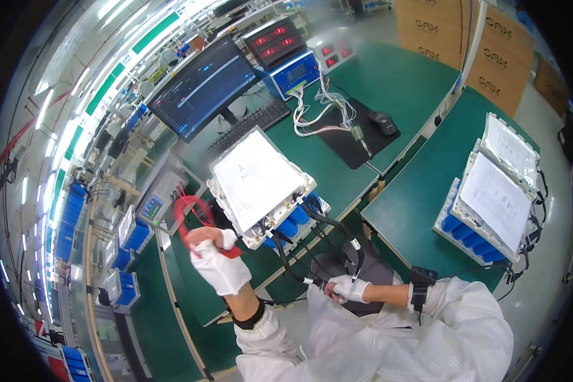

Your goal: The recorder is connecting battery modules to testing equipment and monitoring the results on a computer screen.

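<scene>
A battery pack (258, 181) with blue cells and a paper sheet on top lies on the green bench in front of me. Thick black cables (328, 221) with white tags run from its near end toward my lap. My left hand (218, 260), in a white fingerless glove, is raised at the pack's left corner. Its fingers are closed around a red lead (188, 210), which loops up beside a grey meter (159, 196). Low in front of my body, my right hand (351, 288), gloved alike, is closed at the ends of the black cables; the exact grip is partly hidden.
Beyond the pack stand a monitor (204, 86), a keyboard (251, 126), a blue tester (293, 74) with white wires, and a mouse (382, 123) on a black pad. More packs (490, 191) sit on the right bench. Cartons (500, 57) are stacked behind it.
</scene>
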Demonstrator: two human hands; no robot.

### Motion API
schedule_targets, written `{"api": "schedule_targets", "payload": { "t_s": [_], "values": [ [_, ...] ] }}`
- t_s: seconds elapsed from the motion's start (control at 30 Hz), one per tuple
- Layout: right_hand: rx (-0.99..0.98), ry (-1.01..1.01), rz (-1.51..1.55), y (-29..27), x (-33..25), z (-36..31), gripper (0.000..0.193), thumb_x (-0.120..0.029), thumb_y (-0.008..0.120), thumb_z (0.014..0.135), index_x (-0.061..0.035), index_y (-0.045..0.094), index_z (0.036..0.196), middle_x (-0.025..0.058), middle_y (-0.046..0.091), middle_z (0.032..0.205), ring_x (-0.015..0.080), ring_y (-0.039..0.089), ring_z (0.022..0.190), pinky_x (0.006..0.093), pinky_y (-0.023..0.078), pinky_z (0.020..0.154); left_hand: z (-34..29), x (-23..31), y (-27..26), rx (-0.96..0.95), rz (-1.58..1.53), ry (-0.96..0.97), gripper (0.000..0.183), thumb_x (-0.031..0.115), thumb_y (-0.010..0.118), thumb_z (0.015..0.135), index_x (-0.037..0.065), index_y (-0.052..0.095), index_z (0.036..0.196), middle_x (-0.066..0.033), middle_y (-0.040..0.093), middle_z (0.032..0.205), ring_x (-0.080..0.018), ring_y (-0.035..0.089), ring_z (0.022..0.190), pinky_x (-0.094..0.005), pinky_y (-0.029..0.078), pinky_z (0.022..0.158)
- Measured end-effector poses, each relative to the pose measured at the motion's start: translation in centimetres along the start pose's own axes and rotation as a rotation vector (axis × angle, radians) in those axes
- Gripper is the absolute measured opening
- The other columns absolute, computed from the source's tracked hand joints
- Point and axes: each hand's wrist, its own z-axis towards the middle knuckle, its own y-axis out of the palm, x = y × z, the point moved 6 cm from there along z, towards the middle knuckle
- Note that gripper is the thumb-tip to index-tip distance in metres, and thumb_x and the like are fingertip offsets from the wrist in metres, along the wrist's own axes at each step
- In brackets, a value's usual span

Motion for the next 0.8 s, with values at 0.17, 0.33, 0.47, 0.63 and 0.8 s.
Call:
{"api": "schedule_targets", "payload": {
  "t_s": [0.17, 0.33, 0.47, 0.63, 0.8],
  "values": [
    [0.024, 0.002, -0.043, 0.1, 0.6, 0.0, 0.036, -0.029, 0.038, 0.099, -0.0020, 0.062, 0.096, 0.0014, 0.053, 0.066, 0.0117, 0.051, 0.060, 0.0274, 0.044, 0.057, 0.1, -0.3, 0.3, 0.014, -0.361, 0.038, 0.043, 0.041, 0.047, 0.098, 0.012, 0.041, 0.067, -0.0005, 0.038, 0.058, -0.0115, 0.034, 0.049, -0.0259, 0.031, 0.049],
    [0.022, -0.001, -0.037, 0.2, 0.7, 0.2, 0.036, -0.028, 0.037, 0.100, -0.0019, 0.062, 0.096, 0.0020, 0.054, 0.066, 0.0122, 0.051, 0.059, 0.0280, 0.045, 0.058, -0.1, -1.9, 1.1, 0.004, -0.362, 0.047, 0.041, 0.039, 0.048, 0.099, 0.015, 0.039, 0.067, 0.0029, 0.035, 0.055, -0.0101, 0.035, 0.048, -0.0272, 0.034, 0.048],
    [0.033, -0.047, -0.076, 0.0, 0.6, 0.3, 0.035, -0.026, 0.037, 0.099, -0.0018, 0.062, 0.097, 0.0023, 0.055, 0.067, 0.0122, 0.051, 0.058, 0.0286, 0.044, 0.058, 0.0, -2.8, 1.5, -0.040, -0.427, -0.012, 0.035, 0.034, 0.048, 0.100, 0.015, 0.040, 0.071, 0.0030, 0.037, 0.056, -0.0096, 0.035, 0.047, -0.0271, 0.036, 0.047],
    [0.042, -0.101, -0.087, 0.0, 0.9, 0.6, 0.035, -0.026, 0.037, 0.099, -0.0017, 0.062, 0.099, 0.0022, 0.056, 0.069, 0.0126, 0.052, 0.061, 0.0281, 0.045, 0.061, -0.3, -3.0, 2.0, 0.004, -0.159, -0.007, 0.033, 0.034, 0.050, 0.098, 0.013, 0.041, 0.075, 0.0025, 0.039, 0.059, -0.0091, 0.035, 0.048, -0.0242, 0.032, 0.045],
    [0.103, -0.122, -0.099, 0.2, 1.3, 0.3, 0.035, -0.025, 0.037, 0.099, -0.0028, 0.063, 0.098, 0.0022, 0.058, 0.074, 0.0124, 0.054, 0.069, 0.0273, 0.045, 0.066, -0.1, -3.6, 3.0, -0.097, 0.178, -0.229, 0.022, 0.025, 0.050, 0.098, 0.004, 0.055, 0.093, 0.0022, 0.049, 0.066, -0.0067, 0.044, 0.057, -0.0212, 0.035, 0.051]
  ]
}}
